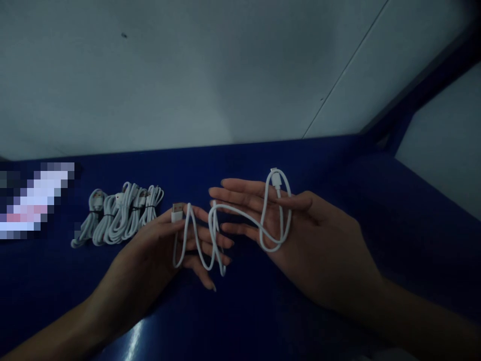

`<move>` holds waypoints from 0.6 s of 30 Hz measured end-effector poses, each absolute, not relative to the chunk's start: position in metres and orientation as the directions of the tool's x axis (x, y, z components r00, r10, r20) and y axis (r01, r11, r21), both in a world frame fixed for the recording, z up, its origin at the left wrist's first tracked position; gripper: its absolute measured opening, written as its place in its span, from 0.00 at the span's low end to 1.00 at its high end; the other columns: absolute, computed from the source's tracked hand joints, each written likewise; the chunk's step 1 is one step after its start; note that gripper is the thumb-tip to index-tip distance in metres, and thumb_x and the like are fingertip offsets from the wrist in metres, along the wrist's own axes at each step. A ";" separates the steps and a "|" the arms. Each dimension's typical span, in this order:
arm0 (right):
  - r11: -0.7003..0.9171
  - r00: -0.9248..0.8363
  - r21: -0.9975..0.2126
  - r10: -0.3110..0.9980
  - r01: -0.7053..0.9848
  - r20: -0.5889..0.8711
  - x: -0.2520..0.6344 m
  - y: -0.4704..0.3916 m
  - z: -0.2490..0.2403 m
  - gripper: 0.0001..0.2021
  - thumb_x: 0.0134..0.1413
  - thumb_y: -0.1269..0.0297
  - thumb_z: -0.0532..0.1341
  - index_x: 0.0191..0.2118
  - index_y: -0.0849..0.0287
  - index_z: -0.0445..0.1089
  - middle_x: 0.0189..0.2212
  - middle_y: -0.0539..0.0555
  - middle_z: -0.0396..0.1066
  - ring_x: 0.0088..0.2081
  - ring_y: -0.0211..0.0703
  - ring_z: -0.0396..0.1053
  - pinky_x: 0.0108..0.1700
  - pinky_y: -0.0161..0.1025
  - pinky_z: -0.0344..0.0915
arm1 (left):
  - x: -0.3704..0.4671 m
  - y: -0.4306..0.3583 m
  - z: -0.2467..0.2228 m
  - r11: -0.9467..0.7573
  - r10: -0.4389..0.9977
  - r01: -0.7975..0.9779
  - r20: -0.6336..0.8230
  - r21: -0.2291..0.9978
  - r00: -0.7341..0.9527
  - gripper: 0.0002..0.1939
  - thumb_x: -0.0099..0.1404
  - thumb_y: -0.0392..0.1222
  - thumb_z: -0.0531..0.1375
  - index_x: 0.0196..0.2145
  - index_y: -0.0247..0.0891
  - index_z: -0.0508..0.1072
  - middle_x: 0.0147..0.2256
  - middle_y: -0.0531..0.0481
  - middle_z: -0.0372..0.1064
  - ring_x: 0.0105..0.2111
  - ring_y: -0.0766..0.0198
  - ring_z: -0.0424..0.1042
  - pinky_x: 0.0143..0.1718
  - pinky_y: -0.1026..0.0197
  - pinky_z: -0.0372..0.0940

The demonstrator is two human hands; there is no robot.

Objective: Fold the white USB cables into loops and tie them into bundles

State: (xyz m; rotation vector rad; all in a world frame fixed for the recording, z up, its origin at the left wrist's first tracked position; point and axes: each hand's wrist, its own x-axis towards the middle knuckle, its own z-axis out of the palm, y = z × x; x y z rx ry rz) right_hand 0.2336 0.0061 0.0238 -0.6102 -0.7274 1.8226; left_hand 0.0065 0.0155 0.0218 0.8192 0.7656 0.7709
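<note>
A white USB charging cable (pixel 240 208) stretches in loose waves and loops between my two hands above the blue table. My left hand (pixel 169 240) holds the USB-A plug (pixel 177 213) end near its thumb, and the cable's bends lie across its spread fingers. In my right hand (pixel 300 230), the thumb presses the other end against the palm. There the small connector (pixel 276 178) points up, with a loop of cable round it. My right fingers stretch to the left, their tips close to the left hand's fingers.
Several bundled white cables (pixel 124 215), tied with dark ties, lie side by side on the blue table (pixel 248 311) at the left. A pixelated, bright object (pixel 41 195) sits farther left. Behind the table rises a pale wall (pixel 169 90), with a blue frame (pixel 406 108) on the right.
</note>
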 end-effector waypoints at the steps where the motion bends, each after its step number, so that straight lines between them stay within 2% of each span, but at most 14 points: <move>1: -0.277 -0.340 -0.725 0.938 -0.631 -0.062 0.233 0.006 0.025 0.22 0.69 0.61 0.51 0.55 0.61 0.80 0.63 0.63 0.77 0.69 0.61 0.70 0.69 0.59 0.67 | 0.007 0.015 0.022 0.460 0.818 -0.279 -0.280 0.843 0.502 0.13 0.75 0.50 0.62 0.46 0.38 0.81 0.41 0.36 0.86 0.38 0.46 0.85 0.32 0.55 0.82; 5: -0.240 -0.364 -0.769 0.931 -0.593 -0.010 0.232 0.008 0.025 0.21 0.69 0.62 0.52 0.54 0.64 0.80 0.60 0.67 0.78 0.66 0.62 0.73 0.66 0.58 0.69 | 0.007 0.017 0.021 0.444 0.811 -0.264 -0.257 0.856 0.526 0.14 0.77 0.49 0.60 0.43 0.37 0.81 0.39 0.37 0.85 0.38 0.47 0.85 0.33 0.56 0.81; 7: -0.217 -0.389 -0.808 0.921 -0.548 0.017 0.231 0.008 0.022 0.18 0.67 0.64 0.56 0.53 0.63 0.80 0.58 0.65 0.79 0.61 0.60 0.75 0.62 0.55 0.72 | 0.008 0.019 0.018 0.446 0.803 -0.249 -0.262 0.859 0.535 0.15 0.78 0.49 0.59 0.43 0.36 0.81 0.38 0.37 0.85 0.37 0.48 0.85 0.33 0.56 0.81; 10: -0.177 -0.441 -0.872 0.896 -0.457 0.049 0.228 0.005 0.018 0.15 0.66 0.66 0.62 0.54 0.57 0.80 0.54 0.59 0.79 0.49 0.52 0.79 0.51 0.50 0.76 | 0.007 0.017 0.011 0.487 0.776 -0.231 -0.297 0.842 0.556 0.14 0.80 0.47 0.57 0.44 0.37 0.79 0.38 0.37 0.85 0.36 0.48 0.85 0.32 0.56 0.80; 12: -0.120 -0.454 -0.907 0.887 -0.404 0.084 0.227 0.000 0.018 0.14 0.69 0.64 0.63 0.57 0.54 0.79 0.48 0.56 0.79 0.41 0.47 0.78 0.45 0.46 0.77 | 0.006 0.012 0.010 0.472 0.777 -0.215 -0.288 0.855 0.559 0.12 0.80 0.45 0.57 0.49 0.39 0.79 0.37 0.39 0.85 0.34 0.49 0.85 0.30 0.57 0.79; 14: -0.052 -0.443 -0.940 0.890 -0.338 0.110 0.227 -0.006 0.021 0.15 0.74 0.64 0.61 0.61 0.52 0.76 0.43 0.54 0.78 0.41 0.46 0.77 0.46 0.46 0.76 | 0.006 0.004 0.013 0.427 0.792 -0.069 -0.337 0.901 0.510 0.15 0.80 0.45 0.60 0.60 0.43 0.75 0.41 0.42 0.85 0.34 0.56 0.83 0.36 0.58 0.78; 16: -0.041 -0.467 -0.963 0.879 -0.266 0.092 0.228 -0.010 0.024 0.16 0.75 0.67 0.59 0.61 0.50 0.76 0.46 0.54 0.78 0.42 0.45 0.78 0.48 0.46 0.76 | 0.006 -0.001 0.018 0.418 0.800 0.011 -0.374 0.908 0.470 0.19 0.77 0.46 0.65 0.63 0.47 0.73 0.43 0.45 0.84 0.36 0.60 0.82 0.42 0.61 0.77; 18: -0.073 -0.483 -0.971 0.874 -0.229 0.049 0.229 -0.009 0.026 0.16 0.75 0.68 0.58 0.60 0.50 0.76 0.46 0.53 0.79 0.42 0.44 0.78 0.48 0.46 0.76 | 0.006 -0.002 0.020 0.491 0.762 -0.019 -0.418 0.871 0.495 0.18 0.79 0.48 0.63 0.63 0.49 0.73 0.40 0.46 0.84 0.33 0.59 0.82 0.36 0.61 0.77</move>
